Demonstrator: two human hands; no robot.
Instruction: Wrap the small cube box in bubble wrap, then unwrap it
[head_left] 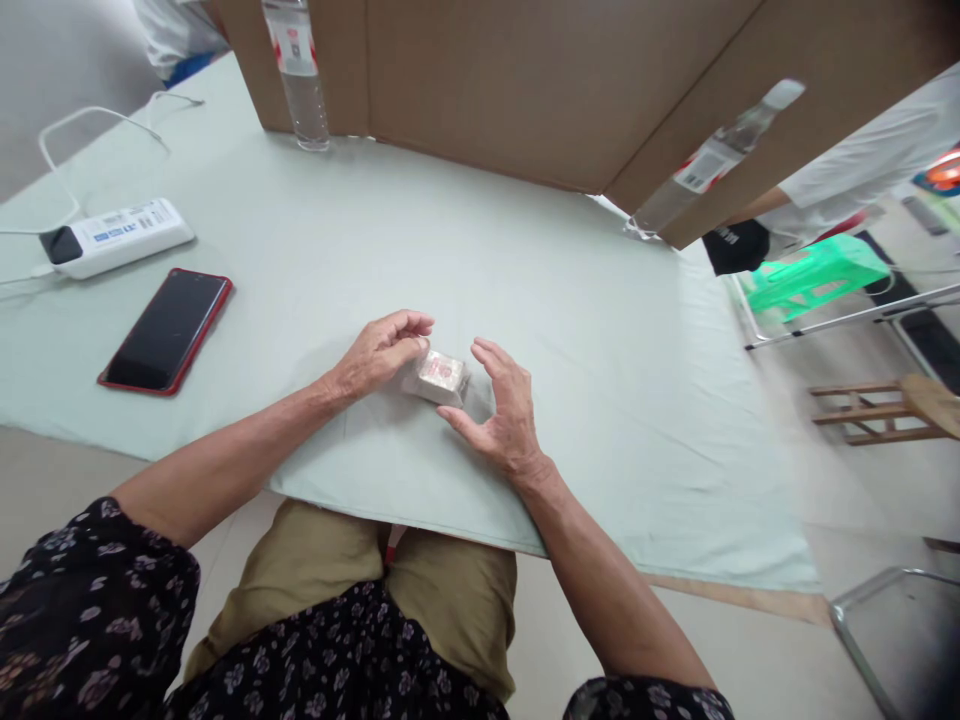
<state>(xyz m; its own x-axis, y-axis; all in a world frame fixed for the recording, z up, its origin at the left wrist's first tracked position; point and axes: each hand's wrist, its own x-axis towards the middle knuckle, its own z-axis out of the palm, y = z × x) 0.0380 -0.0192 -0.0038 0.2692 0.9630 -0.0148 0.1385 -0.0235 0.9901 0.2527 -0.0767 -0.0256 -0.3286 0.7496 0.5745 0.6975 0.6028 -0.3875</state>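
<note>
A small pale block (441, 376) (pinkish on top) lies on the green-clothed table (600, 330) between both hands, left hand (379, 355) curled on its edge, right hand (504, 410) spread open, touching it.

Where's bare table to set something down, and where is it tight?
Free: the wide stretch between the hands and the cardboard wall, and the right side toward the table edge. Crowded: far left, with phone, power bank and cables; centre, both hands (left hand, right hand) around the small box.
</note>
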